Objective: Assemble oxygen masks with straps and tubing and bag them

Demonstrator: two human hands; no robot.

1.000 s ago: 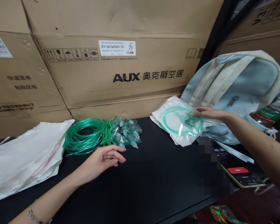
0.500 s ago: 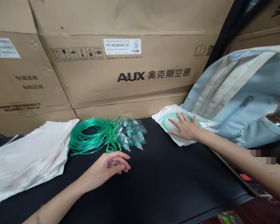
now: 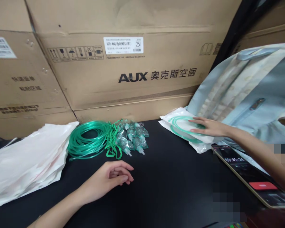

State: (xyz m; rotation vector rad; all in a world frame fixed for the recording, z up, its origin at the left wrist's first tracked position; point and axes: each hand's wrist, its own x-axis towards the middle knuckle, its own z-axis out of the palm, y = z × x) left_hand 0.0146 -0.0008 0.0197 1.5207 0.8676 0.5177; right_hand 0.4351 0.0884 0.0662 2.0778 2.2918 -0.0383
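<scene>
My left hand (image 3: 110, 177) hovers over the black table with its fingers loosely curled and nothing in it. Beyond it are several clear green-edged masks (image 3: 134, 136) with white connectors, piled together with their green straps (image 3: 112, 142). A coil of green tubing (image 3: 87, 139) lies just left of them. Over at the right, my right hand (image 3: 210, 127) is stretched out with open fingers above or against a stack of clear-and-white packets (image 3: 197, 147) holding coiled green tubing. Whether the fingers press on the top packet I cannot tell.
White paper-backed pouches (image 3: 30, 158) are heaped at the left. Large cardboard boxes (image 3: 142, 95) stand along the back. A light blue backpack (image 3: 247, 91) leans at the right, behind a phone (image 3: 249, 177) with a running timer on the table's right side.
My right hand has drawn right across the packets, uncovering more of the tubing inside. The phone has come further into view. My left hand keeps nearly the same pose.
</scene>
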